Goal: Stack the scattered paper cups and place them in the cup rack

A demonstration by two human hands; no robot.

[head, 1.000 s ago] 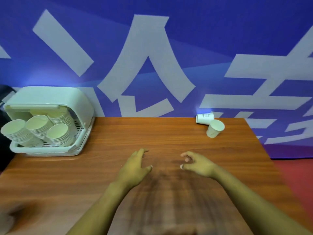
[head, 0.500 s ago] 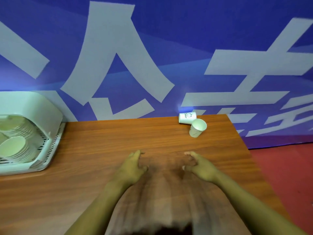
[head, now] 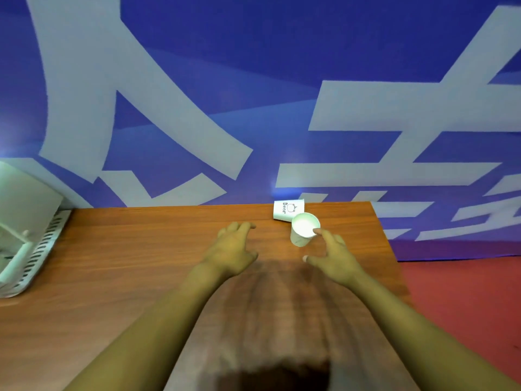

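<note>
Behind the wooden table [head: 127, 263] hangs a blue banner [head: 282, 66] with big pale characters, and a red floor [head: 465, 306] shows at the right. Two paper cups lie on their sides near the far right corner of the table: the printed cup [head: 287, 210] is against the banner, and the plain cup [head: 302, 232] lies just in front of it with its mouth turned toward the camera; the two seem to touch. The right hand [head: 332, 256] is spread, its forefinger at the rim of the plain cup and its thumb well apart, so it grips nothing yet. The left hand [head: 232, 251] is also relaxed and empty, beside the cups. I judge the step is to take the plain cup. It is better to close thumb and fingers gently around the wall near the rim, because thin paper will dent easily, and a round cone-shaped cup may roll away if it is pushed. Then the cup can be slid into the printed one, mouth to mouth direction aligned. The cup rack [head: 31, 235], of pale plastic with a slotted base, stands at the far left edge, only partly seen.
</note>
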